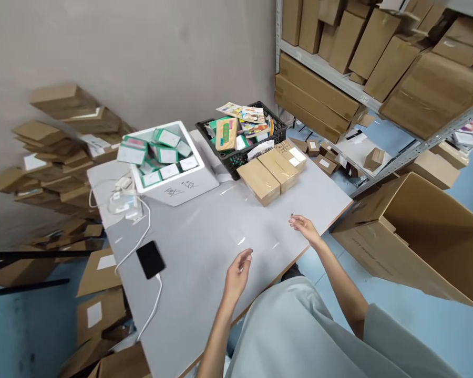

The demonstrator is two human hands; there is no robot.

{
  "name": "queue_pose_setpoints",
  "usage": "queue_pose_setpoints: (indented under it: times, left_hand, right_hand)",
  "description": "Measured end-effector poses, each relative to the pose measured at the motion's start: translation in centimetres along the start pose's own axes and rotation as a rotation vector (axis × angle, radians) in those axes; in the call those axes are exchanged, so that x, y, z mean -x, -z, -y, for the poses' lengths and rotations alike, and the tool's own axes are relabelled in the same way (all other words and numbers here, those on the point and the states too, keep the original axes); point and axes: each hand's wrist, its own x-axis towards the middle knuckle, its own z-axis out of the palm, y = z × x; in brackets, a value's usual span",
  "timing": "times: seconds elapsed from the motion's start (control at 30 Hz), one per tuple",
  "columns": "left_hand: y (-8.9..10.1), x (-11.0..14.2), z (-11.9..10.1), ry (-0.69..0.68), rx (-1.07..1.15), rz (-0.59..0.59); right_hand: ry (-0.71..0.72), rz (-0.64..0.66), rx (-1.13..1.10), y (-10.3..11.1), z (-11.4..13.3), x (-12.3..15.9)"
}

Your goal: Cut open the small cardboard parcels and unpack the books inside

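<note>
Brown boxes (279, 169), pale grey table (193, 247)

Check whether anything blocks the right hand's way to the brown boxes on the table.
Nothing visible stands between the right hand and the brown boxes; only a stretch of tabletop shows in the gap.

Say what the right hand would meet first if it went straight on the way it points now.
Probably the nearest brown box on the table; the height of the right hand is hard to judge, so it might pass above.
</note>
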Motion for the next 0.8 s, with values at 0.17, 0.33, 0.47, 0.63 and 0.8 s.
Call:
queue_pose_setpoints:
  times: [0.17,0.33,0.47,0.63,0.8]
  left_hand:
    - [-7.1,-5.2,-3.7,-0.022,-0.020,0.106]
    - [-12.8,-11.6,-7.9,-0.133,-0.046,0.124]
    - [-15.8,-18.0,-11.5,-0.240,-0.096,0.149]
    - [-18.3,-26.1,-16.7,-0.316,-0.197,0.207]
    - [-20.4,-30.1,-18.9,-0.311,-0.127,0.163]
  right_hand:
    - [0.200,-0.118,0.074,5.8,3.0,-9.0]
    - [0.324,-0.152,0.208,9.0,4.8,-16.9]
    - [0.370,-0.187,0.443,9.5,7.4,-23.1]
    - [0.340,-0.213,0.810,8.5,11.5,-29.3]
    - [0.197,-0.190,1.004,6.2,13.1,-33.0]
